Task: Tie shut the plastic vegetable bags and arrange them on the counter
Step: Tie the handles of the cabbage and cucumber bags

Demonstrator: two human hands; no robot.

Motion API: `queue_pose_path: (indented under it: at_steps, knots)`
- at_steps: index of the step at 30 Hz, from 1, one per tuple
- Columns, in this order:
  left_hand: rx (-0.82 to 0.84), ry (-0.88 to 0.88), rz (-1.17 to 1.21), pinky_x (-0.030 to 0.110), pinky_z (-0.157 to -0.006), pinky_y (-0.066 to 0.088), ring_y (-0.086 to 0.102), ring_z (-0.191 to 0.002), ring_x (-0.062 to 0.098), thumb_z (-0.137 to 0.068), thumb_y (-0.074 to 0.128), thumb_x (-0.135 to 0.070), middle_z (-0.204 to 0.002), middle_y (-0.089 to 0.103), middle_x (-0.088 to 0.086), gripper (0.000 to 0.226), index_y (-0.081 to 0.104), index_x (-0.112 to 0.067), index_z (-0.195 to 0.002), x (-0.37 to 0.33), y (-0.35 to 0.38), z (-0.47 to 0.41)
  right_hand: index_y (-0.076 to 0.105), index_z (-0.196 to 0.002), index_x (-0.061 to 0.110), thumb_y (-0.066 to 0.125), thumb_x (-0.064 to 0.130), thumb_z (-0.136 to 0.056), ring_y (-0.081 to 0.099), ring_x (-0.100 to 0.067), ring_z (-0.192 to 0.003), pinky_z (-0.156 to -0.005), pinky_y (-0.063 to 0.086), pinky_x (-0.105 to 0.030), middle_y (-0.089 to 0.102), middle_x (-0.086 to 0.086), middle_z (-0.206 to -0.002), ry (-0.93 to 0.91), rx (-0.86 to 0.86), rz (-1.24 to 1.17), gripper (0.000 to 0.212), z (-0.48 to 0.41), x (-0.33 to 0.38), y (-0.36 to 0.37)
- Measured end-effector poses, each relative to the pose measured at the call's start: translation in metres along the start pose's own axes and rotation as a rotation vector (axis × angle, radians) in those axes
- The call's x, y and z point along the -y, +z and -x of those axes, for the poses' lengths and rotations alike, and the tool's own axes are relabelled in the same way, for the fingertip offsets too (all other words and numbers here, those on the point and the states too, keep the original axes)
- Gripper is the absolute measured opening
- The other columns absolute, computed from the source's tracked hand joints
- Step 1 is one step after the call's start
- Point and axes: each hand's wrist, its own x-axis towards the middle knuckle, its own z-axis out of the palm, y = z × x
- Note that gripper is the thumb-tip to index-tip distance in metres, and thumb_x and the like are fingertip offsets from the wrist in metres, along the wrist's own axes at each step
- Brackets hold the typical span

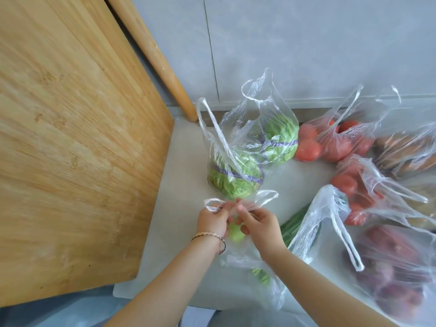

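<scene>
My left hand and my right hand both pinch the handles of a clear plastic bag with pale green vegetables inside, low on the counter. The two handles cross between my fingers. Just beyond stands an open bag with two green lettuces. To the right lie two open bags of tomatoes, an open bag of purple-red vegetables and a bag of long green stalks.
A large wooden cutting board leans at the left, with a wooden rolling pin against the grey wall behind it. A bag of brown-orange vegetables lies at the far right. The counter's front edge runs just below my forearms.
</scene>
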Motion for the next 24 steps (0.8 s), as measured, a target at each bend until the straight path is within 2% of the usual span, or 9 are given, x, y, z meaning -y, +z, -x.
queue_pose_path:
  at_steps: [5, 7, 9, 14, 16, 18, 20, 22, 24]
  knots:
    - [0.004, 0.275, -0.139, 0.015, -0.045, 0.038, 0.048, -0.036, 0.0, -0.084, 0.061, -0.015, -0.034, 0.053, -0.013, 0.027, 0.057, -0.021, -0.058, 0.008, 0.0, 0.007, 0.062, -0.067, 0.013, 0.066, 0.018, -0.083, 0.043, -0.007, -0.042, -0.04, 0.036, -0.016, 0.047, 0.005, -0.049, 0.146, -0.172, -0.091, 0.017, -0.007, 0.002, -0.001]
    - [0.034, 0.436, -0.102, 0.01, -0.054, 0.044, 0.056, -0.047, -0.005, -0.083, 0.063, -0.012, -0.046, 0.062, -0.018, 0.019, 0.064, -0.022, -0.067, 0.011, -0.002, 0.014, 0.06, -0.064, 0.01, 0.067, 0.012, -0.082, 0.038, -0.01, -0.042, -0.039, 0.032, -0.017, 0.044, 0.002, -0.048, 0.187, -0.165, -0.009, 0.019, -0.012, 0.004, -0.001]
    - [0.078, 0.639, -0.163, 0.01, -0.064, 0.048, 0.058, -0.059, -0.005, -0.079, 0.064, -0.024, -0.06, 0.065, -0.016, 0.009, 0.071, -0.019, -0.077, 0.014, -0.007, 0.017, 0.059, -0.064, 0.006, 0.062, 0.0, -0.079, 0.038, -0.009, -0.038, -0.037, 0.032, -0.016, 0.045, -0.003, -0.05, 0.221, -0.117, 0.09, 0.016, -0.016, 0.009, -0.001]
    - [0.182, 0.901, -0.399, 0.019, -0.075, 0.053, 0.063, -0.081, 0.0, -0.08, 0.051, -0.032, -0.093, 0.066, -0.009, 0.02, 0.064, -0.028, -0.095, 0.01, -0.016, 0.007, 0.053, -0.092, 0.009, 0.052, -0.007, -0.076, 0.046, -0.015, -0.048, -0.049, 0.039, -0.023, 0.049, -0.005, -0.062, 0.117, -0.013, 0.38, 0.023, -0.02, 0.018, -0.001]
    - [0.093, 0.899, -0.391, 0.007, -0.074, 0.047, 0.06, -0.079, -0.013, -0.081, 0.055, -0.024, -0.079, 0.068, -0.013, 0.019, 0.071, -0.019, -0.089, 0.005, -0.017, 0.003, 0.057, -0.077, 0.0, 0.05, 0.001, -0.081, 0.041, -0.019, -0.054, -0.054, 0.034, -0.026, 0.048, -0.01, -0.062, 0.018, 0.099, 0.492, 0.008, -0.013, 0.021, -0.002]
    - [0.029, 0.789, -0.305, 0.007, -0.074, 0.046, 0.06, -0.072, -0.011, -0.081, 0.058, -0.02, -0.079, 0.068, -0.008, 0.019, 0.073, -0.009, -0.087, -0.001, -0.017, -0.001, 0.06, -0.066, 0.004, 0.049, 0.008, -0.088, 0.045, -0.016, -0.056, -0.055, 0.035, -0.026, 0.056, -0.006, -0.062, 0.035, 0.23, 0.384, 0.025, -0.006, 0.022, -0.006]
    - [0.073, 0.613, -0.165, 0.012, -0.065, 0.047, 0.058, -0.057, -0.001, -0.084, 0.061, -0.014, -0.059, 0.066, -0.01, 0.014, 0.07, -0.008, -0.075, -0.009, -0.016, -0.002, 0.068, -0.078, 0.011, 0.06, 0.006, -0.083, 0.055, -0.009, -0.058, -0.054, 0.039, -0.017, 0.066, 0.002, -0.064, 0.095, 0.351, 0.138, 0.011, -0.001, 0.022, -0.011]
    - [0.106, 0.488, -0.133, 0.007, -0.052, 0.04, 0.05, -0.044, -0.004, -0.084, 0.061, -0.007, -0.043, 0.059, -0.013, 0.024, 0.064, -0.012, -0.061, -0.011, -0.015, -0.001, 0.066, -0.095, 0.014, 0.065, -0.008, -0.064, 0.059, -0.014, -0.064, -0.061, 0.044, -0.02, 0.07, -0.001, -0.066, 0.147, 0.433, -0.1, 0.038, -0.003, 0.015, -0.022]
    - [0.16, 0.37, -0.109, 0.015, -0.055, 0.042, 0.053, -0.05, 0.006, -0.082, 0.065, -0.009, -0.047, 0.06, -0.007, 0.025, 0.063, -0.017, -0.058, -0.008, -0.012, -0.001, 0.066, -0.1, 0.017, 0.057, -0.019, -0.059, 0.062, -0.026, -0.072, -0.069, 0.048, -0.03, 0.071, -0.009, -0.068, 0.141, 0.467, -0.281, 0.055, -0.004, 0.011, -0.028]
